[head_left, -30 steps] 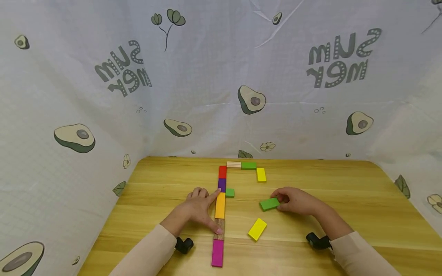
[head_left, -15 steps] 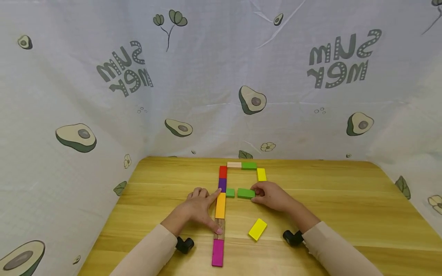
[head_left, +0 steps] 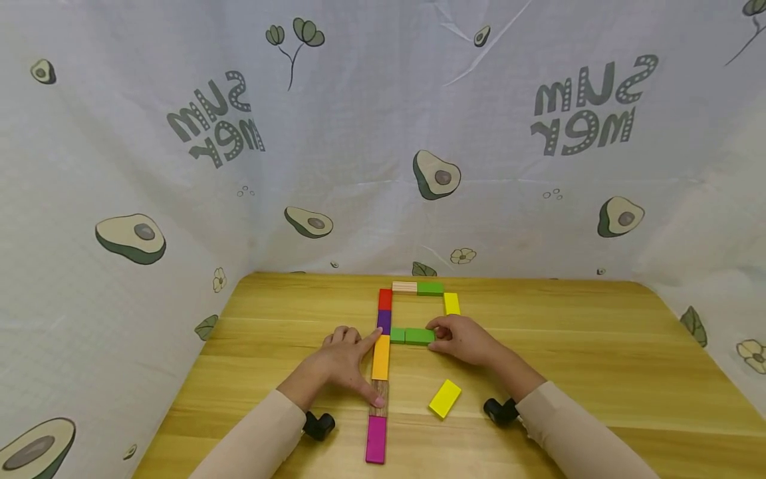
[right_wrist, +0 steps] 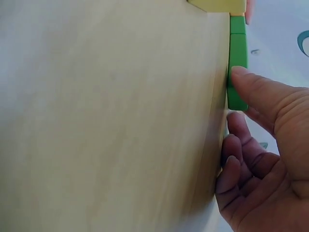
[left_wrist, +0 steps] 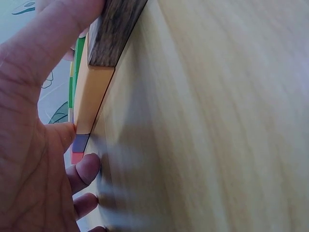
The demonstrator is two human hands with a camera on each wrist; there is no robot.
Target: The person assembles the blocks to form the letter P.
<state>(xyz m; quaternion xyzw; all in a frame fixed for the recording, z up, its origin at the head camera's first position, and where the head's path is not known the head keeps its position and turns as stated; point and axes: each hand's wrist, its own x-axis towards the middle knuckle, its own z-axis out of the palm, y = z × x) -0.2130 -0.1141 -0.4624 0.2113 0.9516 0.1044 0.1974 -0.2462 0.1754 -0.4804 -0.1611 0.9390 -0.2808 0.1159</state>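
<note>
My right hand (head_left: 463, 339) pinches the right end of a long green block (head_left: 419, 336) between thumb and fingers. That block lies end to end with a short green block (head_left: 397, 336), which sits against the column of blocks. My left hand (head_left: 344, 362) is spread along the column's left side. Its index fingertip rests where the purple block (head_left: 384, 320) meets the orange block (head_left: 381, 359). The thumb rests on the dark brown block (head_left: 380, 392), whose grain shows close up in the left wrist view. A magenta block (head_left: 376, 440) forms the near end, a red block (head_left: 385, 299) the far end.
A striped pale block (head_left: 404, 287) and a green block (head_left: 430, 289) run right from the red one, with a yellow block (head_left: 451, 303) below their end. Another yellow block (head_left: 445, 399) lies loose and slanted on the wooden table (head_left: 568, 359). A printed white curtain (head_left: 359, 133) surrounds the table.
My right hand has carried the long green block left from the open table until it lines up against the short green one. The left hand has stayed in place.
</note>
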